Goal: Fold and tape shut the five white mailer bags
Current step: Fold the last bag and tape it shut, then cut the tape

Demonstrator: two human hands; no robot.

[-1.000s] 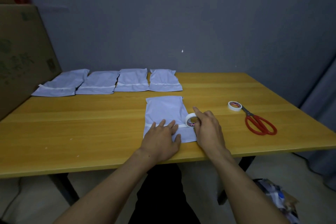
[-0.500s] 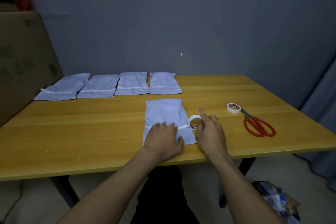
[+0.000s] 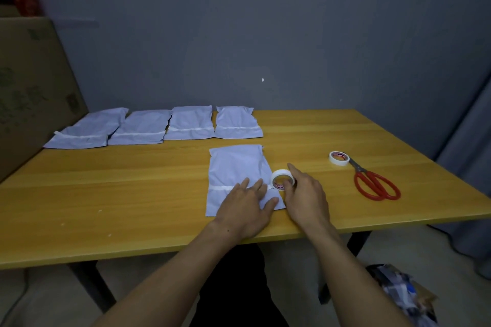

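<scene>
A white mailer bag (image 3: 236,167) lies folded near the table's front edge, with a strip of white tape across it. My left hand (image 3: 245,207) presses flat on the bag's lower part, fingers spread over the tape line. Just past the bag's right edge, my right hand (image 3: 305,196) grips a white tape roll (image 3: 282,179), which stands on edge with its tape running onto the bag. Along the back of the table lies a row of several more folded, taped mailer bags (image 3: 190,122).
A second tape roll (image 3: 339,158) and red-handled scissors (image 3: 374,183) lie on the right side of the yellow wooden table (image 3: 132,194). A large cardboard box (image 3: 29,93) stands at the left. A bag of scraps (image 3: 398,295) sits on the floor at the lower right.
My right hand has drawn the tape roll a little rightward off the bag's edge. My left hand has slid right along the tape line.
</scene>
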